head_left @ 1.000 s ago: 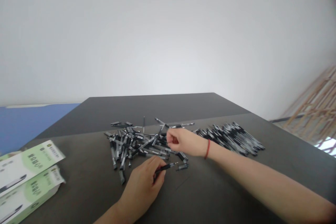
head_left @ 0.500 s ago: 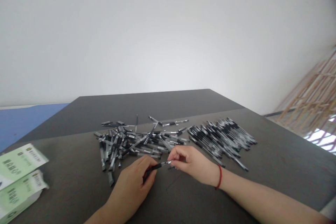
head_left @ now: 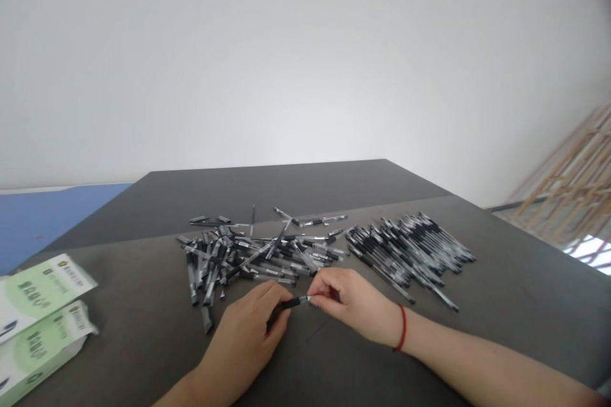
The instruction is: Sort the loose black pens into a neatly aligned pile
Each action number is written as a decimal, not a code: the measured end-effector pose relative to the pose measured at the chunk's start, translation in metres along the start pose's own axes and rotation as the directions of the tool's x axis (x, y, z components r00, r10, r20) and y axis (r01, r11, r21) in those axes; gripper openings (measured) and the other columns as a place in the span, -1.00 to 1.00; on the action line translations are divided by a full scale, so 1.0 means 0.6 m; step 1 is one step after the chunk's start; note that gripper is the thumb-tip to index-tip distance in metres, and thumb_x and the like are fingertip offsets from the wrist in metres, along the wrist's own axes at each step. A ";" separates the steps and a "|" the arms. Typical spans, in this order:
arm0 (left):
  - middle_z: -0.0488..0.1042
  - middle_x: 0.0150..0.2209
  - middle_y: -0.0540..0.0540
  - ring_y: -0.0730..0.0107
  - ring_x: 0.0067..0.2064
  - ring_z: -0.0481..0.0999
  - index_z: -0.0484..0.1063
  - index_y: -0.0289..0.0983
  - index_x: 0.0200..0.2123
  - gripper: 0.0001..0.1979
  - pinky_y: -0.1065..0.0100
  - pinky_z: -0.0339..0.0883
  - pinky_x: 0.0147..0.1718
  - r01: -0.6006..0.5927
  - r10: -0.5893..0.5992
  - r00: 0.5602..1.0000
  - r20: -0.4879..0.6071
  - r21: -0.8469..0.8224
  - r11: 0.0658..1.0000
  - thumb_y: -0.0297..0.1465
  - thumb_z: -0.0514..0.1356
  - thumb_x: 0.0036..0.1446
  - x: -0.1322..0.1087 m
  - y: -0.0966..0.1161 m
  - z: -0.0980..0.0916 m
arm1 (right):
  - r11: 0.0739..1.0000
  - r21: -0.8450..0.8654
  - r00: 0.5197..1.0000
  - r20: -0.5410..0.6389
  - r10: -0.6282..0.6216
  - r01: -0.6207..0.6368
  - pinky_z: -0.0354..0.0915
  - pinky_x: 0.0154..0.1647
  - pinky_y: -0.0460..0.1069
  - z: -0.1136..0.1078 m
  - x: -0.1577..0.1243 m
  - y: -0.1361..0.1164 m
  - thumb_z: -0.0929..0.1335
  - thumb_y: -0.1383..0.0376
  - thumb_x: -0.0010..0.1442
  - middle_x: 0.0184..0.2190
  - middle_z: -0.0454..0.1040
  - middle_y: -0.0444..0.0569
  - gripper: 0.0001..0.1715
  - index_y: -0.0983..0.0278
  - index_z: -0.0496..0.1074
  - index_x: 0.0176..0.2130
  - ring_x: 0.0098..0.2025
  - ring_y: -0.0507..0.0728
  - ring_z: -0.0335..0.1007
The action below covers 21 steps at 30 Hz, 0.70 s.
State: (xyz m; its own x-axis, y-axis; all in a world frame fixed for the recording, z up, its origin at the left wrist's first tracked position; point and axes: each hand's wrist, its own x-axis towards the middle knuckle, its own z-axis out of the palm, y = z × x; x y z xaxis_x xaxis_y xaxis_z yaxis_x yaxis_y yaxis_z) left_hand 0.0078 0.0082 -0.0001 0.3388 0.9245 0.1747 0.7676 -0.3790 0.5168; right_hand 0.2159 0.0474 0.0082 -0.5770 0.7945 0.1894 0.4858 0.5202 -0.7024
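Observation:
My left hand (head_left: 251, 334) is closed around the black grip of a pen (head_left: 296, 302), whose clear, silvery tip points to the right. At that tip, the thumb and forefinger of my right hand (head_left: 351, 302) pinch together; whatever small part lies between them is hidden. A red cord circles my right wrist. Just beyond my hands lies a jumbled heap of pens and pen parts (head_left: 267, 254), clear with black grips. To the right of the heap, many pens (head_left: 405, 251) lie side by side in a slanting row.
Two green and white printed boxes (head_left: 45, 318) lie at the left on the dark grey table (head_left: 515, 305). Behind the table rises a white wall (head_left: 286, 63). A blue surface (head_left: 57, 213) shows at far left, a wooden lattice (head_left: 573, 172) at far right.
The view has shifted slightly, so everything sits a little further right. Both hands keep their hold at the pen, with hardly any other movement.

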 end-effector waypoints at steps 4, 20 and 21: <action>0.47 -0.27 0.00 0.34 -0.23 0.45 0.39 -0.17 -0.27 -0.84 0.36 0.26 -0.24 -0.016 0.016 1.000 -0.015 0.017 1.000 -0.48 0.05 0.12 -0.001 0.002 0.000 | 0.999 -0.043 1.000 -0.008 -0.025 0.025 0.10 -0.45 -0.14 0.003 -0.001 -0.005 0.34 0.36 0.14 -0.52 0.35 -0.17 -0.95 0.29 0.38 -0.39 -0.47 -0.02 0.23; 0.47 -0.26 0.00 0.34 -0.22 0.47 0.38 -0.17 -0.25 -0.84 0.36 0.28 -0.23 -0.041 0.043 0.999 -0.030 0.064 0.997 -0.49 0.07 0.11 -0.006 0.001 0.003 | 0.979 -0.167 0.993 0.029 -0.115 0.119 0.11 -0.39 -0.13 0.006 -0.003 -0.006 0.35 0.42 0.11 -0.47 0.36 -0.15 -0.94 0.29 0.34 -0.37 -0.42 0.00 0.25; 0.47 -0.26 0.00 0.34 -0.22 0.47 0.38 -0.17 -0.25 -0.84 0.36 0.28 -0.23 -0.047 0.049 0.998 -0.029 0.067 0.997 -0.49 0.07 0.11 -0.006 0.001 0.003 | 0.975 -0.185 0.992 0.035 -0.121 0.125 0.11 -0.38 -0.12 0.006 -0.003 -0.005 0.34 0.40 0.13 -0.46 0.37 -0.15 -0.94 0.29 0.34 -0.38 -0.41 0.01 0.25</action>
State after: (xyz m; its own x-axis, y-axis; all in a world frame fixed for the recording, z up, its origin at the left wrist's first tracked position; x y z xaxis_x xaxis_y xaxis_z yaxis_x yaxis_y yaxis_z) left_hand 0.0079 0.0044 -0.0020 0.3598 0.9057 0.2240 0.7856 -0.4236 0.4510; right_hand 0.2129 0.0431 0.0077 -0.6538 0.7146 0.2489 0.5231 0.6645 -0.5337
